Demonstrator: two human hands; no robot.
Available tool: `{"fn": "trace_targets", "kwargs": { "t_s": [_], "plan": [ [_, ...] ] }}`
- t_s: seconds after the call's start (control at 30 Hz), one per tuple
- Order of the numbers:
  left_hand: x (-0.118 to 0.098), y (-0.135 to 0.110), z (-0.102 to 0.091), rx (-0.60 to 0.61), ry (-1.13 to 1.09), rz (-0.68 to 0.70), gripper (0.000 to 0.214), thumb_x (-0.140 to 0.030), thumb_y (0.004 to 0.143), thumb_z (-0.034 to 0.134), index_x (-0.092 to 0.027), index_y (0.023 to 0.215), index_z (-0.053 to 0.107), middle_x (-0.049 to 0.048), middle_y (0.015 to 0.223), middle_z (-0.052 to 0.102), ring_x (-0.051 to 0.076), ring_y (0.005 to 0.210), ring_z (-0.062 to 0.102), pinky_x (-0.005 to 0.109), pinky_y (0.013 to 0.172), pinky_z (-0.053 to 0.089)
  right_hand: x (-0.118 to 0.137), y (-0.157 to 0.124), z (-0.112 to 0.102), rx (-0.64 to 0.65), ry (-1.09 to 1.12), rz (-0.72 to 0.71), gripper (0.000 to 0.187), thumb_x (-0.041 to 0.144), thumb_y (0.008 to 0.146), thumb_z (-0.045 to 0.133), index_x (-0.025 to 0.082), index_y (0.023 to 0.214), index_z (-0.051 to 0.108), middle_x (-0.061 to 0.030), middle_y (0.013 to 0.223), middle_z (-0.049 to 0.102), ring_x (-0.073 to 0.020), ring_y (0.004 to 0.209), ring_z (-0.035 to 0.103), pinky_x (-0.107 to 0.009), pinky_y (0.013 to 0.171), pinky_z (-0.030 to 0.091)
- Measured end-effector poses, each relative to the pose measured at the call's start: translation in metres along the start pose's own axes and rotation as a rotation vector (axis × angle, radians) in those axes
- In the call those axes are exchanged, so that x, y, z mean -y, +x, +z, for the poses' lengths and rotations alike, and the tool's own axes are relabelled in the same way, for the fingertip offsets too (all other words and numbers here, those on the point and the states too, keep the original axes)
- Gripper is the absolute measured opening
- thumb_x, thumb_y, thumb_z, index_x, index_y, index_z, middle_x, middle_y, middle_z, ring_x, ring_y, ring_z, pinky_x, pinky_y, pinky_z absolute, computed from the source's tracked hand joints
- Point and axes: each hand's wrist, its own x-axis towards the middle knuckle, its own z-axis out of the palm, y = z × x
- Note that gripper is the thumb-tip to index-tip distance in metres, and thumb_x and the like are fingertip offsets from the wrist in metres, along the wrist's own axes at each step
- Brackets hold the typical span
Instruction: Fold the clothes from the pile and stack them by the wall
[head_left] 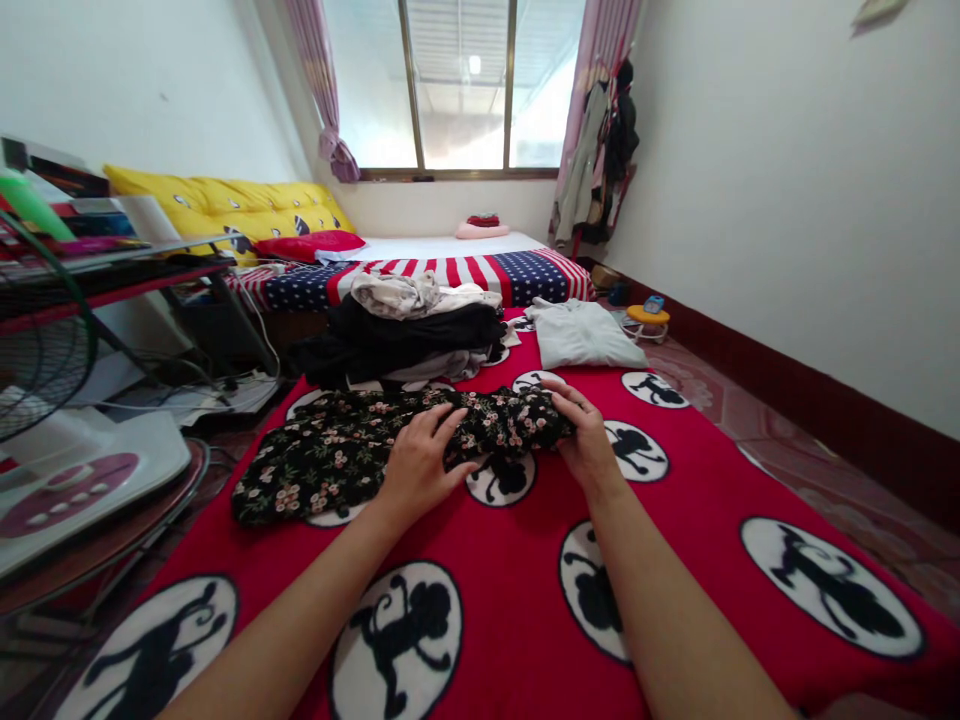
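A black floral garment (330, 450) lies folded into a long strip across a red blanket (525, 570) with monkey prints. My left hand (424, 455) rests on the middle of the strip, fingers stretched out and thumb apart. At the strip's right end, my right hand (589, 430) pinches the cloth between thumb and fingers. Just behind the garment is a heap of rumpled clothes (405, 335), black, grey and pale. A folded light grey garment (585, 335) lies at the back right of the blanket.
Behind stands a bed with a stars-and-stripes cover (450, 272) and a red pillow (311, 246). On the left are a fan (45, 370) and a cluttered desk (112, 285). A small orange-topped stool (649, 316) stands at right, near the wall.
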Motion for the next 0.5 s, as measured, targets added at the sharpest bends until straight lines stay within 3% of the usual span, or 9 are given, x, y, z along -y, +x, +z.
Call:
{"fn": "trace_targets", "kwargs": {
  "t_s": [0.1, 0.17, 0.23, 0.33, 0.5],
  "plan": [
    [-0.018, 0.019, 0.008, 0.036, -0.005, 0.131, 0.068, -0.036, 0.074, 0.070, -0.022, 0.137, 0.048, 0.0118, 0.140, 0.050, 0.032, 0.125, 0.047, 0.048, 0.104, 0.039, -0.004, -0.007, 0.004, 0.222, -0.066, 0.098, 0.041, 0.034, 0.066, 0.077, 0.021, 0.105, 0.070, -0.0021, 0.091, 0.072, -0.0156, 0.074, 0.066, -0.026, 0.065, 0.053],
    [-0.025, 0.028, 0.015, 0.042, -0.030, 0.154, 0.050, -0.026, 0.077, 0.063, -0.018, 0.127, 0.057, 0.0123, 0.131, 0.058, 0.031, 0.121, 0.050, 0.047, 0.102, 0.041, -0.009, -0.009, 0.004, 0.293, -0.131, 0.075, 0.045, 0.034, 0.067, 0.077, 0.022, 0.110, 0.068, -0.0027, 0.097, 0.072, -0.0176, 0.083, 0.066, -0.029, 0.074, 0.053],
    [-0.026, 0.033, 0.020, 0.038, -0.077, 0.107, 0.036, -0.016, 0.078, 0.054, -0.016, 0.112, 0.064, 0.0117, 0.118, 0.065, 0.029, 0.115, 0.055, 0.044, 0.098, 0.043, -0.013, -0.008, 0.003, 0.315, -0.239, -0.021, 0.049, 0.032, 0.067, 0.078, 0.023, 0.114, 0.067, -0.0026, 0.105, 0.070, -0.0190, 0.094, 0.065, -0.031, 0.084, 0.051],
    [-0.020, 0.033, 0.023, -0.004, -0.204, -0.019, 0.038, -0.007, 0.074, 0.045, -0.017, 0.104, 0.066, 0.0094, 0.109, 0.069, 0.025, 0.107, 0.060, 0.040, 0.095, 0.046, -0.016, -0.008, 0.004, 0.292, -0.401, -0.181, 0.051, 0.031, 0.068, 0.079, 0.025, 0.116, 0.067, -0.0013, 0.113, 0.068, -0.0192, 0.104, 0.061, -0.030, 0.091, 0.047],
    [-0.015, 0.028, 0.010, -0.086, -0.441, -0.158, 0.041, -0.006, 0.074, 0.040, -0.019, 0.105, 0.064, 0.0054, 0.102, 0.071, 0.022, 0.098, 0.063, 0.034, 0.089, 0.047, -0.014, -0.010, 0.008, 0.281, -0.485, -0.236, 0.044, 0.031, 0.070, 0.076, 0.025, 0.113, 0.068, -0.0006, 0.107, 0.068, -0.0191, 0.098, 0.061, -0.030, 0.088, 0.047]
  ]
}}
